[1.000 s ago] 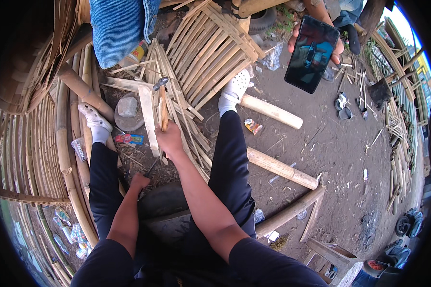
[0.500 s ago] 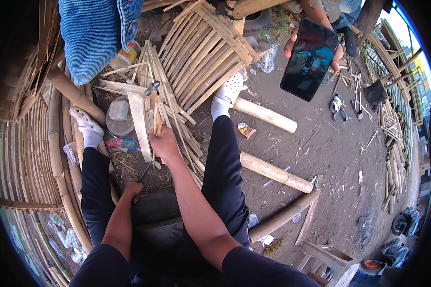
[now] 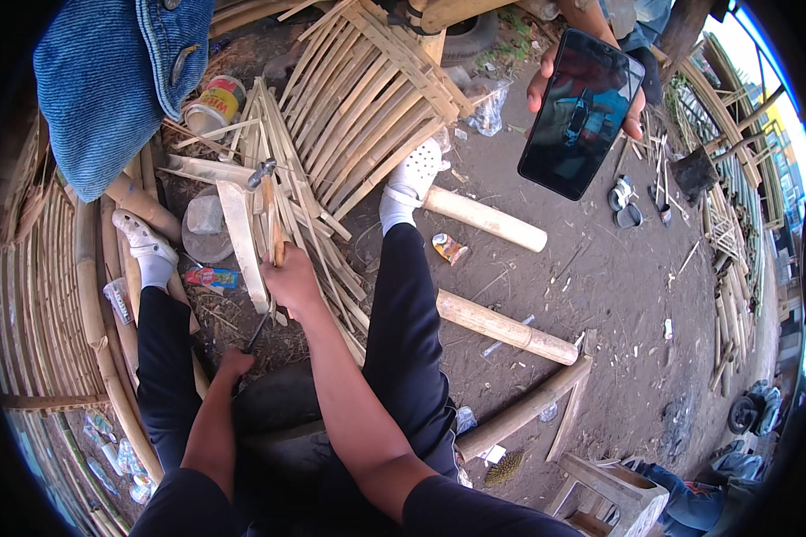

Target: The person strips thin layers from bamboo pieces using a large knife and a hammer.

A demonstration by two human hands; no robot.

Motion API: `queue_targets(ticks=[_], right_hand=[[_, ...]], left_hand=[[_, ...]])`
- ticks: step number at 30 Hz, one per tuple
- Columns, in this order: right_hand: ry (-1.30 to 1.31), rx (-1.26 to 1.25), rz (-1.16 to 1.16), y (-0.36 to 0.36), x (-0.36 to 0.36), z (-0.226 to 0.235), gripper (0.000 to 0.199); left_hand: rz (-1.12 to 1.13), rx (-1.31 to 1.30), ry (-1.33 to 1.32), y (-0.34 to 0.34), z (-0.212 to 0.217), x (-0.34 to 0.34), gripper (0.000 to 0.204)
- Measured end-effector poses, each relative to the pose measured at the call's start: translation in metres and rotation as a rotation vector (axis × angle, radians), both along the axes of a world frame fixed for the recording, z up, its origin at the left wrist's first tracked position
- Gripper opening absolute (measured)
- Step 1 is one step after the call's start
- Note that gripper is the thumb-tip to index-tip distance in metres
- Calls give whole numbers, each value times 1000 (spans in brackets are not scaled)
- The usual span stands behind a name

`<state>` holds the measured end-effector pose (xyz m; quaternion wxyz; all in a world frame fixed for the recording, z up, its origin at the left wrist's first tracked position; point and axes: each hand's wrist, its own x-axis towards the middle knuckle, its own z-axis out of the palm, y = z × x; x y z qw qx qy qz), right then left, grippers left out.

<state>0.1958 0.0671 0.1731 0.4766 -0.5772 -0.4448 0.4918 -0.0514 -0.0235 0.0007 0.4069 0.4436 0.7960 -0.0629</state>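
My right hand [image 3: 291,282] grips the wooden handle of a hammer [image 3: 267,201], whose metal head points up and away over a pile of bamboo strips. Just left of it a pale flat bamboo slat [image 3: 242,242] lies lengthwise. My left hand [image 3: 235,364] sits lower, between my legs, closed around a thin dark tool [image 3: 256,331] that slants up toward the slat's near end. My legs in dark trousers stretch forward, ending in white shoes [image 3: 412,179].
A woven bamboo panel [image 3: 376,98] lies ahead, a curved bamboo frame [image 3: 81,295] on the left. Two bamboo poles [image 3: 501,327] lie on the dirt at right. Another person's hand holds a dark phone [image 3: 582,112] at upper right. A can [image 3: 213,103] stands near blue denim cloth [image 3: 107,80].
The whole view has drifted a little left and down. My right hand keeps the hammer over the strips, my left hand stays low, and the phone stays held up.
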Motion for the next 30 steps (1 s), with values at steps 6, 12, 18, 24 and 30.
queue_targets(ticks=[6, 12, 18, 24, 30], right_hand=[[19, 13, 93, 0, 1, 6, 14], [-56, 61, 134, -2, 2, 16, 18], [-96, 81, 207, 0, -4, 22, 24], [-141, 131, 169, -8, -14, 27, 22], [-236, 133, 244, -14, -21, 16, 24]], left_hand=[[-26, -9, -31, 0, -2, -8, 24], [-43, -8, -27, 4, 34, 9, 23], [-76, -116, -53, 10, 28, -4, 24], [22, -134, -165, 8, 53, 9, 30], [-205, -197, 43, 12, 88, 19, 41]])
